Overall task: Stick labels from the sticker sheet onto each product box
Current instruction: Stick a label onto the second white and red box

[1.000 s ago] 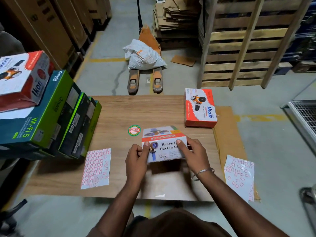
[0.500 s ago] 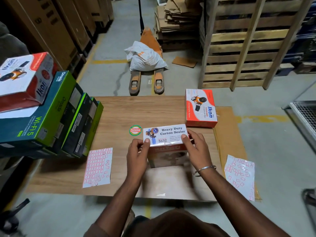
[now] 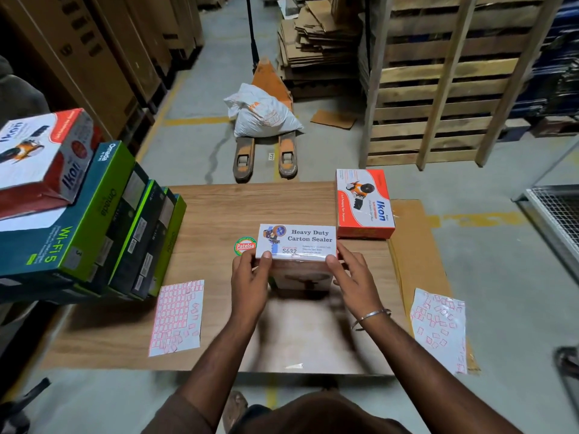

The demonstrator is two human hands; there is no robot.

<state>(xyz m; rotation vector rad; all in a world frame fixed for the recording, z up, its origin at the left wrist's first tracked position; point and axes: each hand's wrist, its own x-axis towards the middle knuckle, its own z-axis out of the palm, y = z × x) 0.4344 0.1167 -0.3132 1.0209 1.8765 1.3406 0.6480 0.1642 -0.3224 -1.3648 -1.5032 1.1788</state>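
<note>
on the wooden table [image 3: 219,214] the carton sealer box [image 3: 296,242] sits mid-board, left hand [image 3: 249,277] and right hand [image 3: 351,274] pinching its near corners. best set it flat, then reach the sticker sheet [image 3: 177,317] at left.

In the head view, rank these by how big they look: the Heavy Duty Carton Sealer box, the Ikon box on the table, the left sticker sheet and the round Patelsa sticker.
1. Left sticker sheet and Heavy Duty Carton Sealer box: too close to rank, hands hide part of the box.
2. Ikon box, though it sits farther off.
3. Patelsa sticker, clearly smallest.
</note>
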